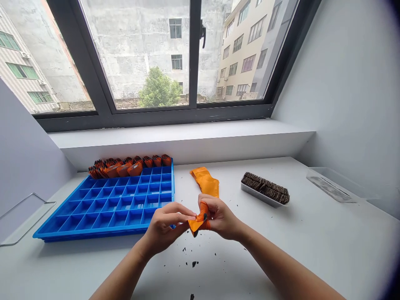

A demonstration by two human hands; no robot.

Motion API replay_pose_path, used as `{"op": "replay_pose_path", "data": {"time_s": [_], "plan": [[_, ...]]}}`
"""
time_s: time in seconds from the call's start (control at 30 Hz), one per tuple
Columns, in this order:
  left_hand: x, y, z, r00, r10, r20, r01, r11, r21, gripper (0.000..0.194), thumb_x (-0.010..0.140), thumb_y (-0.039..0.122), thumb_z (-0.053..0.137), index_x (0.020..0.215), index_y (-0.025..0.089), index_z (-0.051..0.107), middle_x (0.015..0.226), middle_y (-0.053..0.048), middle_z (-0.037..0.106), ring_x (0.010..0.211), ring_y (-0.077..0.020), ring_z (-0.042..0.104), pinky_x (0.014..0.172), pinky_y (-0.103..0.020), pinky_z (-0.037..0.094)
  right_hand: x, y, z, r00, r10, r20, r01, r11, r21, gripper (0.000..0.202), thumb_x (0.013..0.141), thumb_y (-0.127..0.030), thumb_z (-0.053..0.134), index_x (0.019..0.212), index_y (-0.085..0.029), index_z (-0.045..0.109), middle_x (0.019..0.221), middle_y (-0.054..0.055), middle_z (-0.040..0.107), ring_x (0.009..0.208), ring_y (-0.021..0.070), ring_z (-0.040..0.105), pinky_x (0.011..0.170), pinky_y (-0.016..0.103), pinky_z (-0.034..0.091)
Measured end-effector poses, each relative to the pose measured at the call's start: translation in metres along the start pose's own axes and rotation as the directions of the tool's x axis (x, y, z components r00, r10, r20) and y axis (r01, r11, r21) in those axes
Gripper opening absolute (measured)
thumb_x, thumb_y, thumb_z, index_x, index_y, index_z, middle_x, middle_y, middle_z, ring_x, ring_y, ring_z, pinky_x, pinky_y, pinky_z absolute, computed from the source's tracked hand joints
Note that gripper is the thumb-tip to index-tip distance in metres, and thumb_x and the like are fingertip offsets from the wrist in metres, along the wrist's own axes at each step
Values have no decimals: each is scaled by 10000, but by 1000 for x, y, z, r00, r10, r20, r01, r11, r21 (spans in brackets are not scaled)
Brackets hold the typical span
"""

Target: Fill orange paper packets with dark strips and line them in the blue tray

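Observation:
A small orange packet point(194, 225) is held up above the table between my two hands, with something dark showing at its edge. My left hand point(165, 226) pinches the packet from the left, its thumb and fingers closed. From the right, my right hand point(224, 217) grips the same packet; orange coverings, apparently finger cots, are on its thumb and a finger. Just behind my hands lies a stack of flat orange packets point(204, 180). To the right, a plastic tray point(261, 196) holds rows of thin dark pieces point(265, 186).
A blue compartment tray point(109, 233) stands at the left, with filled orange packets point(125, 167) in its back rows. Dark crumbs point(195, 263) lie on the white table point(306, 250). A clear plastic lid point(340, 185) is far right, a wire stand point(28, 216) far left.

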State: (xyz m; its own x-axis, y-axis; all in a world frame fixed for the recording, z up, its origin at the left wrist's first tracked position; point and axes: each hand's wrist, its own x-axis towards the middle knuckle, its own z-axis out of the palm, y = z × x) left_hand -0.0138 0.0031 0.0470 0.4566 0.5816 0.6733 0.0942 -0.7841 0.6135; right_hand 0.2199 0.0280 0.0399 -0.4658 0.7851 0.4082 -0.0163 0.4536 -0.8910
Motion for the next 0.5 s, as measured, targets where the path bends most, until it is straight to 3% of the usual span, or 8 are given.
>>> {"op": "replay_pose_path", "data": {"time_s": [0.13, 0.23, 0.3, 0.33, 0.4, 0.5], "plan": [[0, -2, 2, 1000, -15, -16, 15, 1000, -2, 240, 1011, 122, 745, 1170, 266, 853, 1137, -115, 823, 1037, -236, 801, 869, -367, 700, 2, -7, -8, 997, 50, 63, -48, 998, -38, 559, 721, -589, 976, 705, -202, 573, 781, -43, 480, 661, 106, 376, 563, 262, 337], [-1, -3, 3, 996, -70, -54, 69, 997, -22, 208, 1037, 161, 712, 1157, 246, 861, 1127, -133, 828, 1028, -250, 810, 728, -310, 705, 4, -24, -34, 982, 89, 167, -51, 975, -216, 427, 796, -578, 932, 927, -225, 732, 812, -22, 558, 704, 126, 473, 591, 261, 386], [-1, -4, 2, 990, -114, -82, 112, 993, -35, 208, 1048, 182, 695, 1152, 243, 865, 1120, -136, 829, 988, -246, 816, 615, -263, 683, 3, -35, -65, 991, 92, 92, -50, 921, -386, 425, 880, -599, 851, 1090, -243, 753, 821, -2, 599, 741, 154, 547, 604, 274, 408], [-1, -4, 1, 987, -127, -98, 125, 992, -34, 212, 1050, 187, 690, 1152, 246, 866, 1119, -133, 830, 972, -242, 816, 584, -250, 675, 0, -39, -83, 997, 71, -8, -65, 866, -496, 404, 935, -615, 782, 1095, -245, 760, 848, 17, 616, 754, 165, 568, 620, 289, 421], [0, -5, 1, 982, -142, -125, 141, 990, -21, 219, 1051, 192, 685, 1150, 256, 869, 1123, -124, 832, 968, -238, 814, 564, -240, 676, -9, -42, -125, 973, 44, -228, -199, 665, -720, 390, 971, -629, 711, 1070, -258, 778, 908, 46, 649, 740, 177, 572, 634, 313, 431], [1, -4, 2, 973, -174, -149, 175, 985, -7, 215, 1054, 220, 677, 1140, 254, 871, 1130, -120, 831, 974, -246, 808, 519, -229, 669, -29, -41, -186, 858, 123, -498, -511, 295, -808, 234, 935, -513, 748, 985, -289, 795, 1049, 60, 698, 612, 152, 546, 550, 313, 357]]}}
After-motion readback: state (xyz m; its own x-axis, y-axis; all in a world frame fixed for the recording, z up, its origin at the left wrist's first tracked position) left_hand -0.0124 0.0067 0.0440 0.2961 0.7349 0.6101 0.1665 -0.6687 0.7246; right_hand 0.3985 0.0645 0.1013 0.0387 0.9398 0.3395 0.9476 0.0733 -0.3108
